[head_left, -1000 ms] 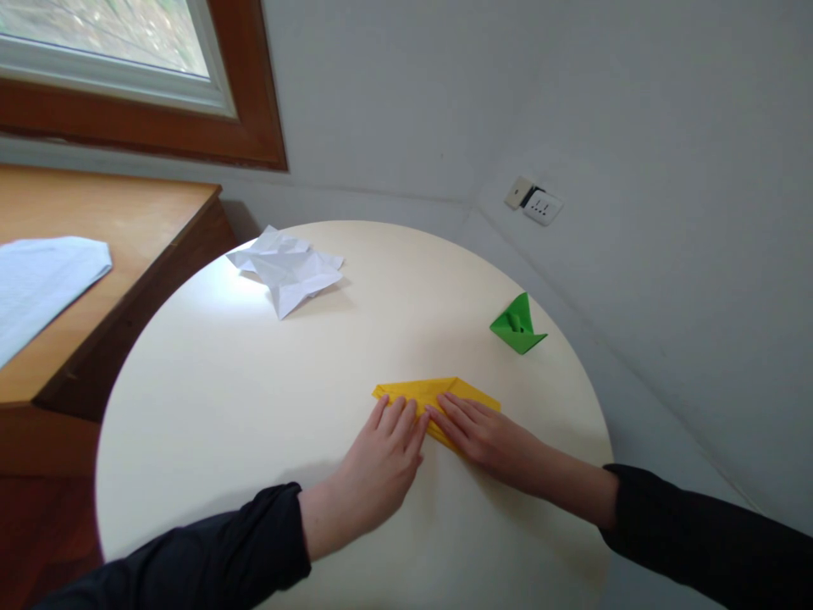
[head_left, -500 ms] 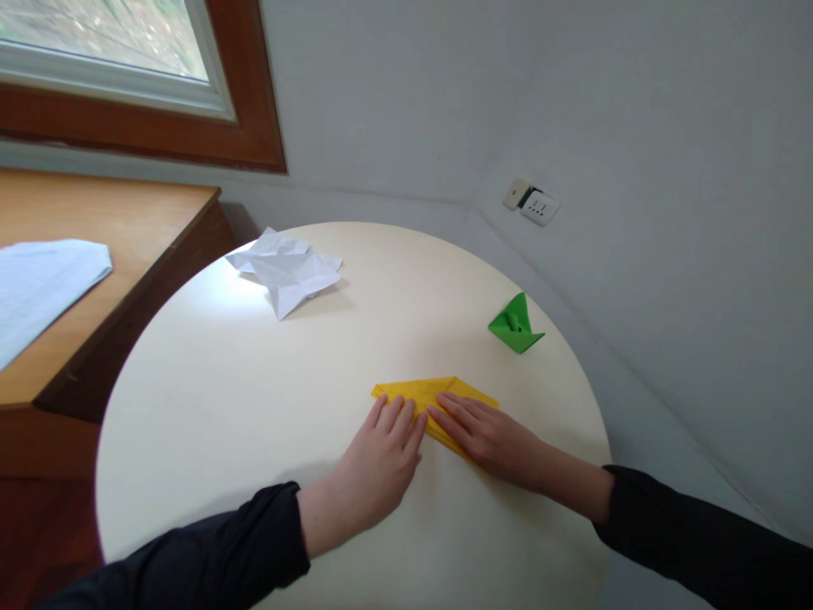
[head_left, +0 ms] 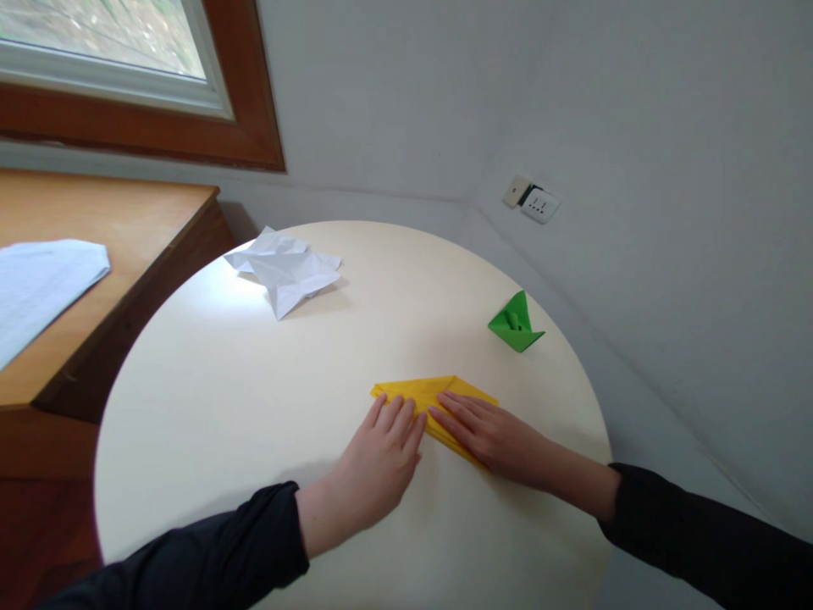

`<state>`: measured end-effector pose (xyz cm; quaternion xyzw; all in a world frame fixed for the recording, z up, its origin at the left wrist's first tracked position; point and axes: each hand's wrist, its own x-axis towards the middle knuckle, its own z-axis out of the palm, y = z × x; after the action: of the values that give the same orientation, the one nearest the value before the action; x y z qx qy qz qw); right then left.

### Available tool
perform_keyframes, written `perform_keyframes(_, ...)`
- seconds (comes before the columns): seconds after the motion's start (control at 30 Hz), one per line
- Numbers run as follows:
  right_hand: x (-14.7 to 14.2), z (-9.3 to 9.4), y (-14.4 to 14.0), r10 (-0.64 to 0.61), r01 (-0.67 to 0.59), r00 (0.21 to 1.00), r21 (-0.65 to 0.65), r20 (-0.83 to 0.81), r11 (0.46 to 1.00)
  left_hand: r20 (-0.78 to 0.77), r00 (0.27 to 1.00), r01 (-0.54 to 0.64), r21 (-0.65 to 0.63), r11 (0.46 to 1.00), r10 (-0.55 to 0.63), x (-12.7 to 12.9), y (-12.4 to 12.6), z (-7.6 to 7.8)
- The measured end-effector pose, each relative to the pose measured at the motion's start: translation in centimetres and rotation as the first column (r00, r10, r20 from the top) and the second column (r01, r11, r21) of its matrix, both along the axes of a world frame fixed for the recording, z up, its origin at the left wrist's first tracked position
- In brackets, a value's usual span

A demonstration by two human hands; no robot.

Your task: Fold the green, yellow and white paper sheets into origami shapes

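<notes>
A folded yellow paper (head_left: 425, 391) lies flat on the round cream table (head_left: 254, 398), near its front right. My left hand (head_left: 376, 464) rests palm down with its fingers spread over the paper's near left edge. My right hand (head_left: 489, 432) lies flat too, fingers pressing on the paper's right half. Both hands cover the paper's near side. Neither hand grips anything.
A green folded paper figure (head_left: 516, 324) stands at the table's right rim. A crumpled white paper (head_left: 285, 269) lies at the far left of the table. A wooden desk (head_left: 95, 220) with a white sheet (head_left: 38, 280) stands to the left, under a window.
</notes>
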<state>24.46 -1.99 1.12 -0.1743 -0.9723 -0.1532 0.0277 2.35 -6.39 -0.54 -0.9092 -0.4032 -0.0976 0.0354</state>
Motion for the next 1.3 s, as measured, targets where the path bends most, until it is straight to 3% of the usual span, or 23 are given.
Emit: perform_keyframes(1.3, 4.1, -0.4, -1.6, -0.097, 0.095, 0.994, 0.031, 0.053, 0.995, -0.015, 1.000, -0.002, 0.014, 1.000, 0.002, 0.0, 0.0, 0.4)
